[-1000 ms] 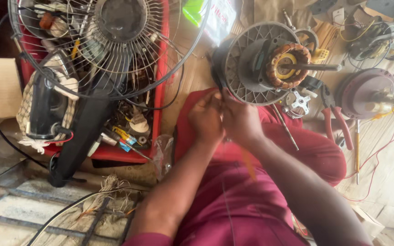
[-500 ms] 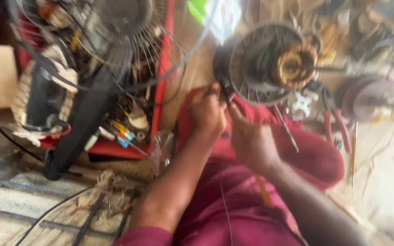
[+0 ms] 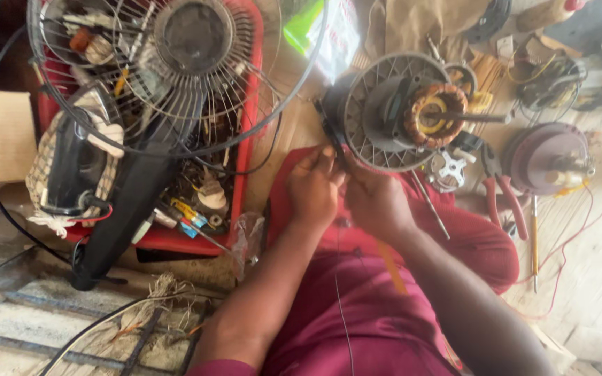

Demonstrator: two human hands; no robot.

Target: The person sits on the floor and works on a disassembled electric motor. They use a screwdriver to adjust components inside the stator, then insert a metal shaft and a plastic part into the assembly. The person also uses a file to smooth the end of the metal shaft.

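A fan motor sits on my lap with its round rear grille (image 3: 374,132) and copper-wound stator (image 3: 437,115) facing up. Both hands meet at the grille's lower left edge. My left hand (image 3: 313,189) pinches a thin black lead (image 3: 329,132) that runs up beside the grille. Touching it, my right hand (image 3: 377,203) has its fingers closed on the same lead. A thin wire (image 3: 340,292) hangs down from the hands over my maroon clothes.
To the left, a red crate (image 3: 245,146) of small parts lies under a wire fan guard (image 3: 175,69). A black iron (image 3: 71,167) rests on cloth. Red-handled pliers (image 3: 503,198), a maroon motor cover (image 3: 541,157) and a yellow screwdriver (image 3: 534,244) lie at right.
My right hand, which had dropped lower and away half a second ago, is back up against my left hand at the grille's edge. The view has steadied.
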